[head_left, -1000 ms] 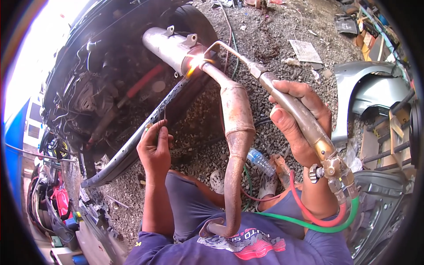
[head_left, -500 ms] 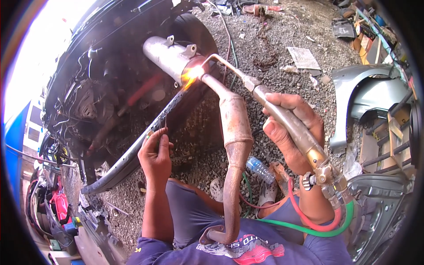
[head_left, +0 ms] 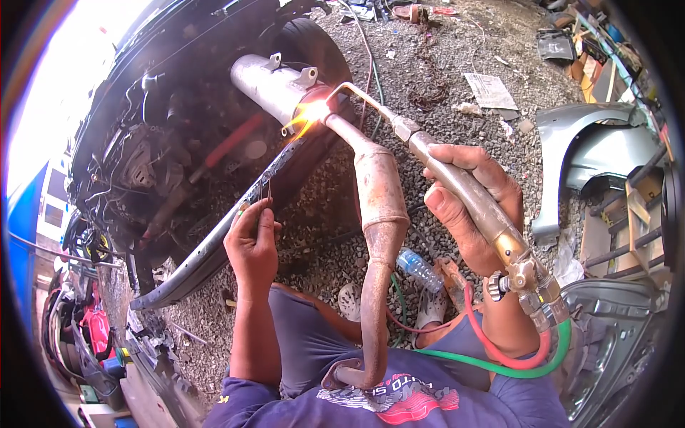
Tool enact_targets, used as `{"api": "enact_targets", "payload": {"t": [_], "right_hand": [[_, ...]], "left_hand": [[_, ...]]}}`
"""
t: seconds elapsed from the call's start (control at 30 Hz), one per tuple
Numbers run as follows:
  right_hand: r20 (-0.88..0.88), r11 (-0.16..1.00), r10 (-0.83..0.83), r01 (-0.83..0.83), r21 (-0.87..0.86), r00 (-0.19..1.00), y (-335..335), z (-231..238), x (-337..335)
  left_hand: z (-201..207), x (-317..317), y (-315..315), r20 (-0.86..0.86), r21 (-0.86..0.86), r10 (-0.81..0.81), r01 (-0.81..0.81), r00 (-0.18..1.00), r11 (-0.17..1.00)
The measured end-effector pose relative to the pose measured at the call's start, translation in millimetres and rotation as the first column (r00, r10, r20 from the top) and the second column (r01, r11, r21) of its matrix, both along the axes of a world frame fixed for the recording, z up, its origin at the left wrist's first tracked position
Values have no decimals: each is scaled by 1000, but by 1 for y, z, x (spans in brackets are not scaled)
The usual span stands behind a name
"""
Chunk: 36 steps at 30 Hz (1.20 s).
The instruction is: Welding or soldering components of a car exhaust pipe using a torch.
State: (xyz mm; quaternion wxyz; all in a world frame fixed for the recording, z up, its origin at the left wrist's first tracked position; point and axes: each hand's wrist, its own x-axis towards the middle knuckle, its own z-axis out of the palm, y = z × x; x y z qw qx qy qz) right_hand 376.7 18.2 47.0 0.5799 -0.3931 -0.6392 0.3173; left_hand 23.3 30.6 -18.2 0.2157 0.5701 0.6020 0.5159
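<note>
In my right hand point(head_left: 465, 234) is a metal gas torch point(head_left: 457, 178), fingers wrapped round its barrel. From its bent tip a bright flame point(head_left: 314, 114) plays on the joint between a silver muffler point(head_left: 265, 89) and a rusty exhaust pipe point(head_left: 382, 187). Glare hides the joint itself. The pipe runs down toward my lap, with its flange point(head_left: 335, 376) against my shirt. My left hand point(head_left: 251, 239) pinches thin wire point(head_left: 265, 191) below the flame, beside a long dark bar point(head_left: 214, 248). Where the wire's far end lies I cannot make out.
A dark vehicle front point(head_left: 135, 157) with exposed parts stands at left, its tyre point(head_left: 314, 53) behind the muffler. Red and green hoses point(head_left: 510, 369) loop from the torch over my leg. A plastic bottle point(head_left: 419, 269) lies on gravel; a silver fender point(head_left: 553, 171) is at right.
The flame spreads a little wider at the joint. My left hand has risen slightly with the wire. The torch stays nearly in place, and both hands keep their hold.
</note>
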Motion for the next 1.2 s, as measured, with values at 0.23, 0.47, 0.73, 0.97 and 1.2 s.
{"api": "enact_targets", "payload": {"t": [0.23,0.47,0.73,0.97,1.2], "right_hand": [[-1,1000,-4,4,0,1000,-1,2,0],[25,1000,-7,6,24,1000,0,0,0],[-7,1000,6,-6,1,1000,-1,0,0],[6,1000,-1,1,19,1000,0,-1,1],[-8,1000,11,-11,22,1000,1,-2,-1]], "left_hand": [[3,3,-1,-24,-15,7,-8,1000,1000],[0,1,0,-15,-30,7,-7,1000,1000],[1,4,1,-35,-25,13,-14,999,1000],[1,6,3,-62,-35,22,-24,998,999],[0,2,3,-29,-38,13,-14,999,999]]}}
